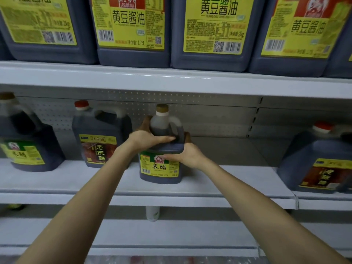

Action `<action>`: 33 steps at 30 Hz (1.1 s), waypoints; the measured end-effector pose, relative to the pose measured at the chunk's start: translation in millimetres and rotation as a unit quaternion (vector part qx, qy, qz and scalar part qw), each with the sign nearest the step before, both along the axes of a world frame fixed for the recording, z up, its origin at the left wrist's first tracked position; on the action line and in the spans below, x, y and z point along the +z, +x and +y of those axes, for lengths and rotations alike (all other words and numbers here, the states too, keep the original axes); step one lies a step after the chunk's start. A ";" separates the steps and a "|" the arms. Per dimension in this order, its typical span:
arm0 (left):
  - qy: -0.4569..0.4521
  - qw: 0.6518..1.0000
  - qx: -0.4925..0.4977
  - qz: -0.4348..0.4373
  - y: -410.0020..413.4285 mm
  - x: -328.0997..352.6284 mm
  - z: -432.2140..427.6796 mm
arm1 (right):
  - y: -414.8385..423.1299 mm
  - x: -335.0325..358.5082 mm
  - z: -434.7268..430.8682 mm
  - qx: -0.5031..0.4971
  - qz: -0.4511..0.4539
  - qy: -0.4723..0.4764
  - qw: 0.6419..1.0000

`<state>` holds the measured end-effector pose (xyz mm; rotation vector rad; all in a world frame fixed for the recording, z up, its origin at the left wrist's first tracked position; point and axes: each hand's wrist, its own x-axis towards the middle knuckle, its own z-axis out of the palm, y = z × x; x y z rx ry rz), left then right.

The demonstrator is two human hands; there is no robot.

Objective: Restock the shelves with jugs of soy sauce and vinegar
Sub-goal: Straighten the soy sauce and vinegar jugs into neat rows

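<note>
On the middle white metal shelf (57, 180), backed by a grey perforated panel (209, 119), four dark plastic vinegar jugs stand upright. Farthest left is a squat dark jug with a green-and-yellow label and brown cap (26, 141), partly cut by the frame edge. Beside it, apart, stands a dark jug with a red-brown label and red cap (99, 138). Next comes the left hand (146, 139), wrapped over the shoulder of the held dark vinegar jug with a yellow label and brown cap (162, 168), fingers curled closed against the base of its moulded handle. That jug sits upright on the shelf near its front, at the centre of the row. The right hand (187, 155) presses its side and front, thumb across the label's top, fingers closed round behind. Well apart at far right is another red-capped dark jug with a red-brown label (316, 161). Above, on the upper white shelf (171, 80), four large smooth dark soy sauce jugs with glossy yellow labels (131, 31) stand shoulder to shoulder.
</note>
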<state>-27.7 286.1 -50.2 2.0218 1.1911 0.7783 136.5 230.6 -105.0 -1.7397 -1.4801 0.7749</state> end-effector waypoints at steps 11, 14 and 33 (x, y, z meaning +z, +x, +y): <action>-0.108 0.974 -0.076 0.184 33.2 13.6 -15.9 | 48.3 11.7 -40.6 0.020 -0.033 -0.015 0.999; -0.111 0.966 -0.105 0.208 49.1 13.0 -22.7 | 66.4 16.5 -53.7 0.039 -0.008 -0.011 0.999; -0.031 0.985 -0.116 0.122 128.8 -1.1 -61.7 | 140.2 27.9 -117.9 -0.053 -0.159 -0.062 0.984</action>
